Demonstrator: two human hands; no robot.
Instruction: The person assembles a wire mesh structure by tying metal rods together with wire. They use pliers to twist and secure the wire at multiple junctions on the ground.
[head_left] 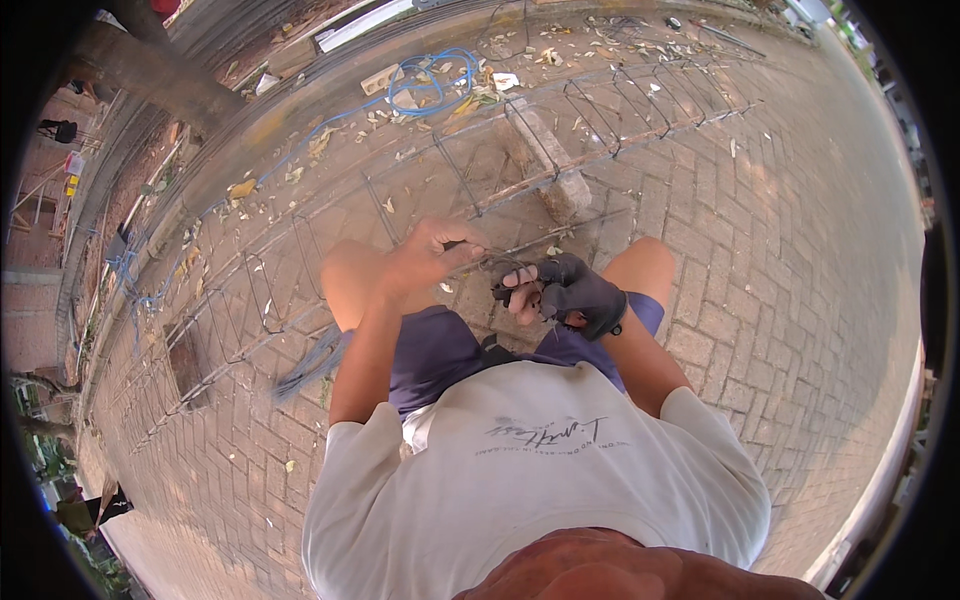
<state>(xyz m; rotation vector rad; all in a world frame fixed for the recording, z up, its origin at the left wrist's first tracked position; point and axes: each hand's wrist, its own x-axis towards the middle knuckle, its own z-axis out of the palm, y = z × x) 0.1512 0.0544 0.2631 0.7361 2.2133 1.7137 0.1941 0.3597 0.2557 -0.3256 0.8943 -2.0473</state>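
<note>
My left hand [432,252], bare, is closed with its fingertips pinched at a steel bar of a long rebar cage [612,152]. Any thin piece between those fingers is too small to make out. Close beside it, my right hand [572,296] wears a dark glove with bare fingertips. Its fingers are curled round something dark, partly hidden by the hand. Both hands are above the gap between my knees. The cage has square stirrups along its bars and runs from the lower left to the upper right, passing in front of me.
A concrete block [545,165] lies under the cage, and another block [184,365] is under its left part. Thin wires [308,366] lie bundled by my left leg. Beyond the cage are a coiled blue hose [462,62], dry leaves and a tree trunk [155,72]. Brick paving [745,260] surrounds me.
</note>
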